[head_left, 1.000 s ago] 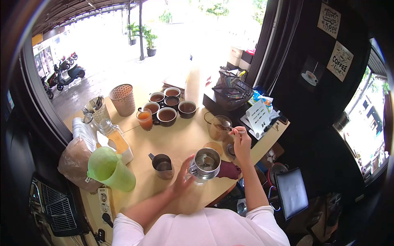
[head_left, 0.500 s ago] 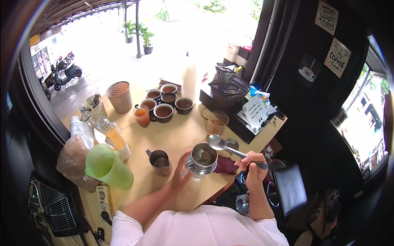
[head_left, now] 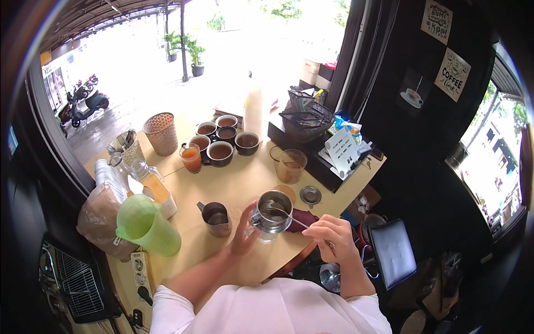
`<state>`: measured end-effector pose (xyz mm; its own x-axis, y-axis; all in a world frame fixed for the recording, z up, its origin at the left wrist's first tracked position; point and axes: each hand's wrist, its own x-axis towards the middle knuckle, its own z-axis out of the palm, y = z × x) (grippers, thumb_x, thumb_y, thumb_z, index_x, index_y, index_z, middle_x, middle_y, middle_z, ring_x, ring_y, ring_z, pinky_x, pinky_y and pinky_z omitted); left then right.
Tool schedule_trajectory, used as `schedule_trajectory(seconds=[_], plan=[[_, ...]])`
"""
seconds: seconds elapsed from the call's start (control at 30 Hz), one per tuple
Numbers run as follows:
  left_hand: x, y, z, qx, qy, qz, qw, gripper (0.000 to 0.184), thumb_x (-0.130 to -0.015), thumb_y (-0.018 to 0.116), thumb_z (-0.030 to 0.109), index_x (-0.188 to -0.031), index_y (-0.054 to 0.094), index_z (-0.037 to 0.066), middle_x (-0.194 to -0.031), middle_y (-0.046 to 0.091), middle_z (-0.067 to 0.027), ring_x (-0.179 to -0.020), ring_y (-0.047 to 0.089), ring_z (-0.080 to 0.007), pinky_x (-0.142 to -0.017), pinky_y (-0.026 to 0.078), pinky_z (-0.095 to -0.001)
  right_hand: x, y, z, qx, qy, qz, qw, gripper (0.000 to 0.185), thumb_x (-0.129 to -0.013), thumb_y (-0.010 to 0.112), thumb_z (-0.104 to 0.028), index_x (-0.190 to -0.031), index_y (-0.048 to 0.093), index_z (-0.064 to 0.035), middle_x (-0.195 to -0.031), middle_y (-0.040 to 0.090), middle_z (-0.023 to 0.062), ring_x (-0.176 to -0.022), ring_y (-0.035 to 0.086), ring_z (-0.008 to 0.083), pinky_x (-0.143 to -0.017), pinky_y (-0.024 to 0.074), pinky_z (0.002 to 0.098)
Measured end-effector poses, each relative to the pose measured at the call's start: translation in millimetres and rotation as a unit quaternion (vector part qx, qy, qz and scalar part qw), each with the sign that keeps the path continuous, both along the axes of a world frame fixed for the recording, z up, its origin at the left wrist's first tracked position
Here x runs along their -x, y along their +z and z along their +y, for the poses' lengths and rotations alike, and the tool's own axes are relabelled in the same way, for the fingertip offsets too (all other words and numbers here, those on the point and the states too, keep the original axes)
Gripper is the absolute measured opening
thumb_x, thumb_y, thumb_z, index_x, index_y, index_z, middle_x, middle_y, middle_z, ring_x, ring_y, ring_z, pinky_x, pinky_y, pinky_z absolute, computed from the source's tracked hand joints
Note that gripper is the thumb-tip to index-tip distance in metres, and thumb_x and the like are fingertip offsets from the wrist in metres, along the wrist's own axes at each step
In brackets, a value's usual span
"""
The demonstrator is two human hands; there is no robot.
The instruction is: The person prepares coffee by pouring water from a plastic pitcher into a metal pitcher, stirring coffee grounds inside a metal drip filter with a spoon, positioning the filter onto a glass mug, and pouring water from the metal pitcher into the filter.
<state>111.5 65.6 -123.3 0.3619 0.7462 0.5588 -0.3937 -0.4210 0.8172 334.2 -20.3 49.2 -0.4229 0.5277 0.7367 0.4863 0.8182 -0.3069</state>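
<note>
A metal drip coffee filter (head_left: 272,225) sits on a clear glass (head_left: 267,239) near the table's front edge. My left hand (head_left: 242,235) is closed about the filter's left side, and its far fingers are partly hidden. With my right hand (head_left: 332,238) I grip the handle of a metal spoon (head_left: 296,221). The spoon slants down to the left, its bowl inside the filter over dark contents. Beside the filter lie a dark red cloth (head_left: 303,219) and a round metal lid (head_left: 310,196). A metal pitcher (head_left: 217,224) stands left of my left hand.
Several dark cups (head_left: 221,155) of brown liquid stand farther back beside a glass of orange drink (head_left: 191,160). A green jug (head_left: 146,228) is at left. A brown-tinted glass (head_left: 291,167) and a black organizer (head_left: 308,125) stand right of centre.
My right hand has moved left and turned, lowering the spoon's bowl from above the filter's right side into it. The metal lid is now fully uncovered. My left hand stays at the filter.
</note>
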Motion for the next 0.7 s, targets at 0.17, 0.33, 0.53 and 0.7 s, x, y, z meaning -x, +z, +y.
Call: schedule_trajectory(seconds=[0.17,0.33,0.53,0.7], plan=[[0,0,-1,-0.002,0.004,0.006,1.0,0.071,-0.087,0.053,0.005,-0.147,0.015,0.006,-0.149,0.025,-0.0173,-0.139,0.025,-0.0301,-0.112,0.022,-0.0445,1,-7,6,0.002,0.029,0.117,0.993,0.011,-0.087,0.052,-0.005,-0.086,0.063,-0.0009,-0.073,0.063,0.0095,-0.057,0.055,0.017,-0.049,0.0437,0.027],[1,-3,-1,0.009,0.015,0.015,1.0,0.071,-0.087,0.054,0.005,-0.147,0.016,0.006,-0.15,0.025,-0.0163,-0.14,0.023,-0.0296,-0.113,0.02,-0.0444,1,-26,10,0.107,-0.004,0.413,0.905,0.023,-0.098,0.047,-0.017,-0.09,0.057,0.0018,-0.07,0.06,0.0114,-0.055,0.053,0.0125,-0.051,0.0416,0.0244],[2,0,-4,0.003,0.029,0.03,0.999,0.071,-0.087,0.054,0.005,-0.147,0.016,0.006,-0.149,0.025,-0.0153,-0.14,0.023,-0.0289,-0.113,0.018,-0.0438,-17,-36,66,0.129,-0.073,0.51,0.847,0.023,-0.1,0.047,-0.022,-0.092,0.055,-0.002,-0.072,0.062,0.0106,-0.056,0.054,0.0098,-0.052,0.0429,0.0207],[2,0,-2,-0.001,0.029,0.035,0.999,0.072,-0.085,0.054,0.005,-0.147,0.016,0.006,-0.149,0.025,-0.0153,-0.14,0.023,-0.0285,-0.113,0.019,-0.0435,-29,-60,123,0.152,-0.132,0.449,0.871,0.024,-0.099,0.051,-0.025,-0.095,0.059,-0.0027,-0.08,0.068,0.0076,-0.058,0.052,0.0051,-0.053,0.0415,0.0183]])
